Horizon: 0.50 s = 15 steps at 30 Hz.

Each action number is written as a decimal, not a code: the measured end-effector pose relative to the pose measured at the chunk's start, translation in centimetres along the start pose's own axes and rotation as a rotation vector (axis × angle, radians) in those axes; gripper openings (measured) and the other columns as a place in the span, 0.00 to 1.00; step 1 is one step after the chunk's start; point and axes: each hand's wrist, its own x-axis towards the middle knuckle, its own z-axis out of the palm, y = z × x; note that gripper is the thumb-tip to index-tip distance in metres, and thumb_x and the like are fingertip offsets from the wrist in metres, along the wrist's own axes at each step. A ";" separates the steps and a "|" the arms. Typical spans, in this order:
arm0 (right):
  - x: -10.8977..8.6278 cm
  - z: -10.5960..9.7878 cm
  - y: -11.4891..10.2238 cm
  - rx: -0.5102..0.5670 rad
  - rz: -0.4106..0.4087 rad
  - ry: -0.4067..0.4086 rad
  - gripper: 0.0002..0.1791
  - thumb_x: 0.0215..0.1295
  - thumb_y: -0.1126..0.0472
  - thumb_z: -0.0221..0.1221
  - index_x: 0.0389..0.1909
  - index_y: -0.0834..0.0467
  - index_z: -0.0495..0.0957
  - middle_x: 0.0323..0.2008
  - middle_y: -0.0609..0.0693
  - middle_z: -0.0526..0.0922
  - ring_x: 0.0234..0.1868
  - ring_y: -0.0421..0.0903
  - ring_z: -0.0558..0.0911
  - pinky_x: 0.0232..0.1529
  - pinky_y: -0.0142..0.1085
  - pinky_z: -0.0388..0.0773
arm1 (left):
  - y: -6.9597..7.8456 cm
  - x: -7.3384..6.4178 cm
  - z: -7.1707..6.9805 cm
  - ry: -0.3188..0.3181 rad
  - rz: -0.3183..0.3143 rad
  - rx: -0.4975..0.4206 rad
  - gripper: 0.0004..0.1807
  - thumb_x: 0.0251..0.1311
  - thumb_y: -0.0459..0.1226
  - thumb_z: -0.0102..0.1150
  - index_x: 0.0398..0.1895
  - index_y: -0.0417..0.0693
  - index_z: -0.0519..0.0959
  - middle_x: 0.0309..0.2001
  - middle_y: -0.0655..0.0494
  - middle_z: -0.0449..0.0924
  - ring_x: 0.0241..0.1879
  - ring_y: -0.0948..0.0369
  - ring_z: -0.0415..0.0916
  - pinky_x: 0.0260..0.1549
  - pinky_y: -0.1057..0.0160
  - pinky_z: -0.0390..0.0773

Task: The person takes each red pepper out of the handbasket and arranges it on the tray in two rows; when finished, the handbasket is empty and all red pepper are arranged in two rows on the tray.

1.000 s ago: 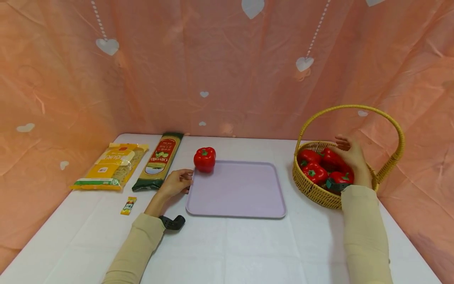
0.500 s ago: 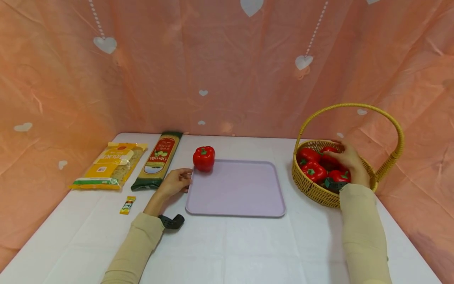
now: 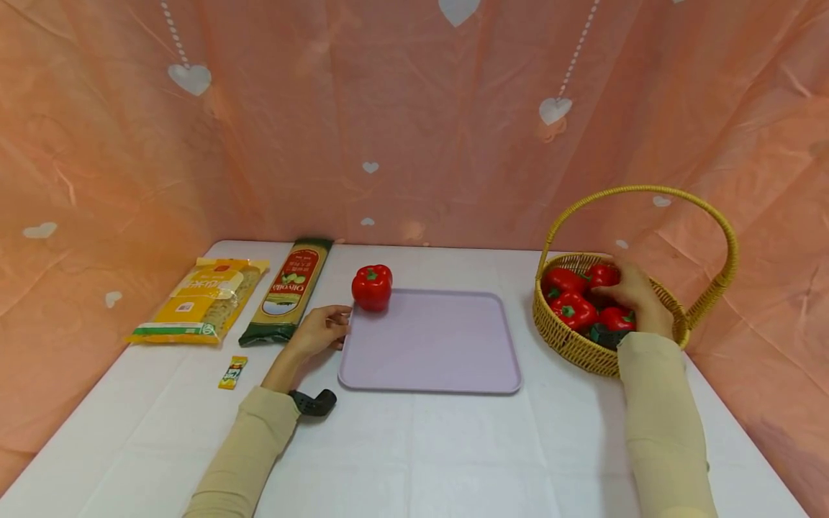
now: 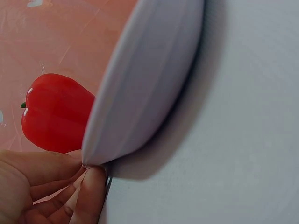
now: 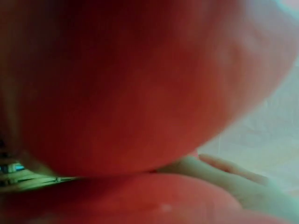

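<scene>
Basket [image 3: 570, 351]: since a second ago, right hand [image 3: 637, 296] has been brought lower inside the wicker rim.
Back pepper [image 3: 604, 273]: appears to be held between thumb and fingers, within the basket; grip firmness cannot be told. Reaching is judged finished and grasping begun; no lift is shown.
Other peppers [image 3: 574, 311]: left beside it.
Tray [image 3: 434, 345]: left edge pinched by left hand [image 3: 317, 331]; no change noted.
Tray pepper [image 3: 372, 288]: stood at the tray's far left corner.
Long packet [image 3: 277, 316]: "Oliv…" seems printed, ending unsure.
Yellow packet [image 3: 197, 302]: large characters printed, not surely legible.
Small sachet [image 3: 232, 373]: lettering cannot be read.
</scene>
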 end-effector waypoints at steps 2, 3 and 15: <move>0.0 -0.1 -0.1 -0.008 0.021 -0.018 0.38 0.59 0.60 0.62 0.64 0.71 0.54 0.56 0.73 0.62 0.55 0.69 0.62 0.59 0.65 0.58 | 0.0 0.0 0.0 0.003 -0.003 0.003 0.23 0.60 0.25 0.52 0.60 0.30 0.67 0.42 0.39 0.72 0.31 0.59 0.74 0.26 0.65 0.81; -0.1 -0.1 -0.1 -0.011 0.030 -0.022 0.38 0.59 0.60 0.61 0.64 0.71 0.53 0.57 0.73 0.62 0.56 0.69 0.61 0.59 0.65 0.58 | 0.0 0.0 0.0 0.002 0.000 0.004 0.23 0.60 0.25 0.52 0.60 0.30 0.67 0.42 0.39 0.72 0.32 0.59 0.74 0.26 0.64 0.81; -0.4 -0.1 -0.4 0.000 0.044 0.032 0.37 0.60 0.60 0.60 0.64 0.71 0.52 0.56 0.74 0.60 0.55 0.71 0.60 0.58 0.66 0.56 | 0.0 0.0 0.1 0.002 -0.010 -0.013 0.22 0.60 0.25 0.52 0.60 0.30 0.67 0.41 0.40 0.72 0.30 0.60 0.74 0.26 0.65 0.81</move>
